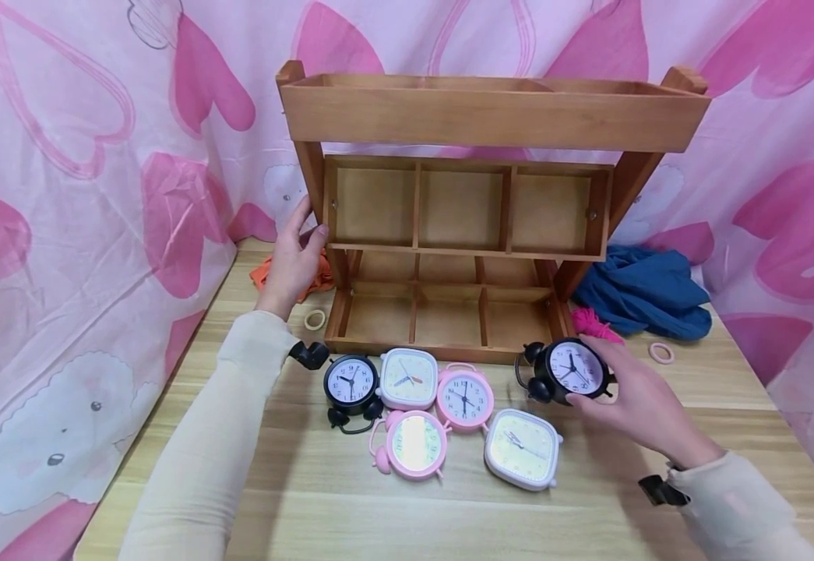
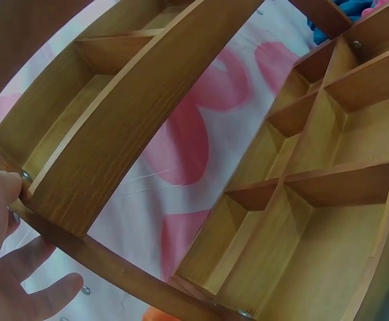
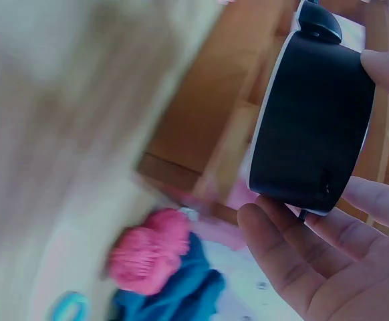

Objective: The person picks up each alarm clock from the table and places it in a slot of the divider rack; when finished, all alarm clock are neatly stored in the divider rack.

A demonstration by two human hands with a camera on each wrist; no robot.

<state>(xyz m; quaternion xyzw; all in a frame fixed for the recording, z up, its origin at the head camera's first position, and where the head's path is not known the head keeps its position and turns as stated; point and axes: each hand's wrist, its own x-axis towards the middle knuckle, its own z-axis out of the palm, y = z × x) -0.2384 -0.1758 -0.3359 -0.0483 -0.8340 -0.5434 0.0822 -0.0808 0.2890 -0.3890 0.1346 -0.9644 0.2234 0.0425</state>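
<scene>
My right hand (image 1: 631,401) grips a black twin-bell alarm clock (image 1: 569,370) by its rim, thumb on one side and fingers on the other. The clock is tilted, its bells pointing left; in the right wrist view its black side (image 3: 311,127) shows. At the left, my left hand (image 1: 294,257) holds the side post of a wooden tiered rack (image 1: 494,117), with the thumb in front and some fingers stretched past it. Before the rack lie another black alarm clock (image 1: 351,382), white square clocks (image 1: 409,379) (image 1: 523,449) and pink twin-bell clocks (image 1: 465,399) (image 1: 417,444).
Each rack tier is split into compartments. Blue cloth (image 1: 645,292) and pink yarn (image 1: 594,324) lie right of the rack, near a pale pink ring (image 1: 661,353). On the left are orange cloth (image 1: 318,279) and a beige ring (image 1: 315,319). A heart-patterned curtain (image 1: 63,234) hangs behind.
</scene>
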